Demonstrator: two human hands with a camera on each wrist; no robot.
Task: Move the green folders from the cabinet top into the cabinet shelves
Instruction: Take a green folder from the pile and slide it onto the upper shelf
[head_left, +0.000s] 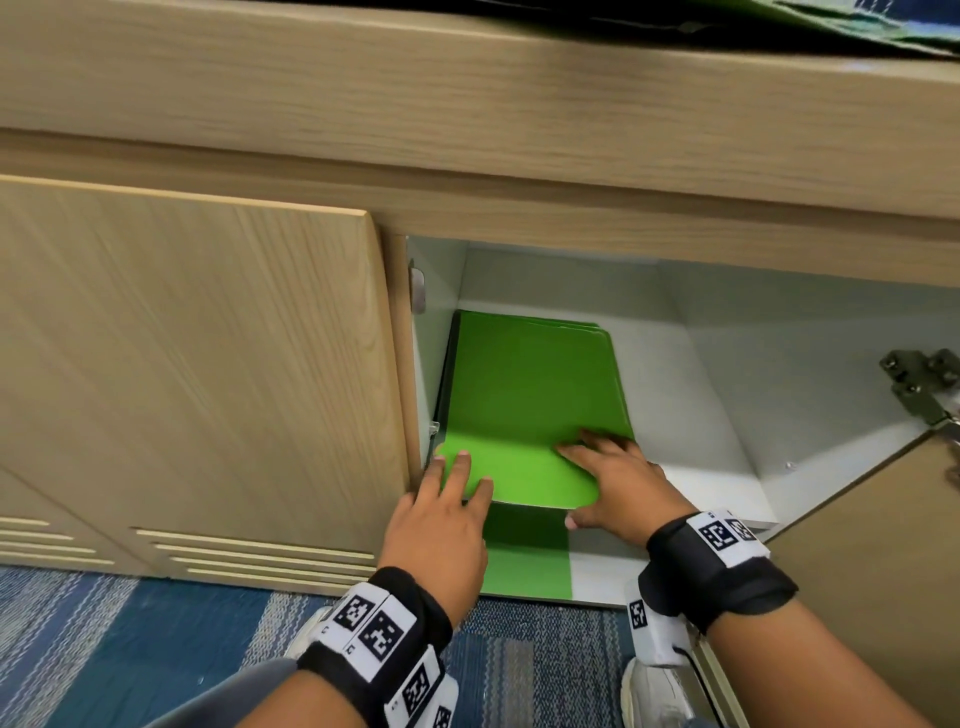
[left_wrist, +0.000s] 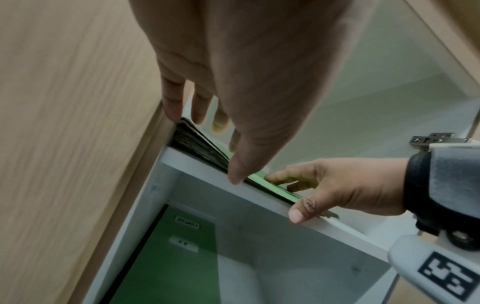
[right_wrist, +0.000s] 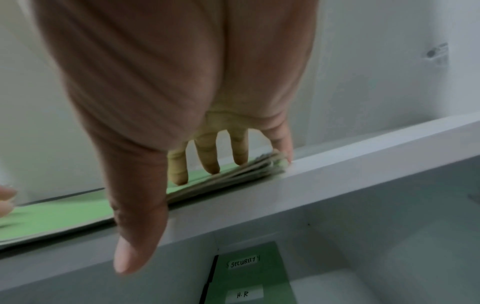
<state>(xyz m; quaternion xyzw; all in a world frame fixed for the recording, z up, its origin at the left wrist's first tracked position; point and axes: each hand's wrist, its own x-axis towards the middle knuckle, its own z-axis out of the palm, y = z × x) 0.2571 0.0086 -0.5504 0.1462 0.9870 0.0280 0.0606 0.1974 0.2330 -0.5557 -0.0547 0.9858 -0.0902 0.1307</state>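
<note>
You're seating the green folders (head_left: 524, 400) on the upper shelf (right_wrist: 337, 164), centre frame; left hand (head_left: 441, 519) and right hand (head_left: 618, 483) press flat, fingers released. Next, probably push the stack fully in.

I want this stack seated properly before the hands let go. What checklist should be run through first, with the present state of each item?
1. Stack of green folders lies flat on the upper shelf: ok.
2. Front edge fully behind the shelf lip: not ok, it overhangs slightly.
3. Left hand steadying the near left corner with straight fingers: ok.
4. Right hand pressing the near right corner: ok.
5. Room behind the stack to slide it further: ok, bare shelf shows.
6. Lower shelf folders undisturbed: ok.
</note>
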